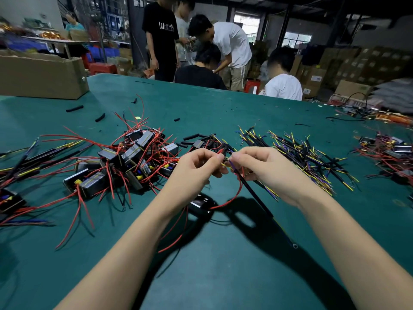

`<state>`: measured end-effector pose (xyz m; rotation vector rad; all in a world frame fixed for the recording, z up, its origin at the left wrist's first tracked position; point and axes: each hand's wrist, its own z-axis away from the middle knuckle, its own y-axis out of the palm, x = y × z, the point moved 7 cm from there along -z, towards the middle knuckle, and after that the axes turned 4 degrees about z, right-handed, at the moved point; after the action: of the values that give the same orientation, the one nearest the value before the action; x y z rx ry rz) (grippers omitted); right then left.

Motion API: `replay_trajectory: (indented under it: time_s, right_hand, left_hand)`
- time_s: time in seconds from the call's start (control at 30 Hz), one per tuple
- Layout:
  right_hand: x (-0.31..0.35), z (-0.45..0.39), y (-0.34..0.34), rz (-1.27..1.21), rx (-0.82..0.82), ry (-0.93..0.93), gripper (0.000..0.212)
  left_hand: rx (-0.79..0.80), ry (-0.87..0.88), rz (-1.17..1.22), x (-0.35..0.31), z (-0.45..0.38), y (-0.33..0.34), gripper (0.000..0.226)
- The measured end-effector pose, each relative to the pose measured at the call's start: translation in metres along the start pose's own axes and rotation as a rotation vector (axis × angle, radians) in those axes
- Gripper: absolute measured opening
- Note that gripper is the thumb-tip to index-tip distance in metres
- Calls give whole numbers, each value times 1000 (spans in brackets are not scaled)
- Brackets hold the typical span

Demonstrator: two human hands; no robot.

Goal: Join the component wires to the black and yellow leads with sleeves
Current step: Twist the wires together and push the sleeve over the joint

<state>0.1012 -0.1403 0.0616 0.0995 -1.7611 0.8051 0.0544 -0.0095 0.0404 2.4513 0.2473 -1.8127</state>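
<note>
While both hands pinch wires, component pile lies left.

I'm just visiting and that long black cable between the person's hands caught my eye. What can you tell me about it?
The black lead is a thin, flexible cable in a matte black sheath, looking like rubber or plastic. It slants from the hands down toward the lower right over the green table. Thin yellow and blue wires stick out at its upper end, where the right hand pinches it. The left hand holds a red wire against those ends. Its far tip is blurred.
</note>
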Motion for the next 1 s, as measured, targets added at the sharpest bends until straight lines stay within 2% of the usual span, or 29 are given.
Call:
replay_trajectory:
  time_s: [0.23,0.47,0.6,0.77,1.0]
  right_hand:
    - [4,3,0,-23,-6,-16,14]
    - [2,4,-1,9,-3,20,17]
    - [4,6,1,17,24,15,9]
    - [10,7,1,23,42,-39,10]
    - [8,6,-1,61,58,-24,11]
  left_hand:
    - [22,1,37,0,1,0,11]
    - [58,-126,54,4,2,-4,12]
    - [25,-80,30,1,2,-5,10]
    - [-18,-49,87,-5,0,-10,7]
    - [-10,-32,164,-10,1,-7,9]
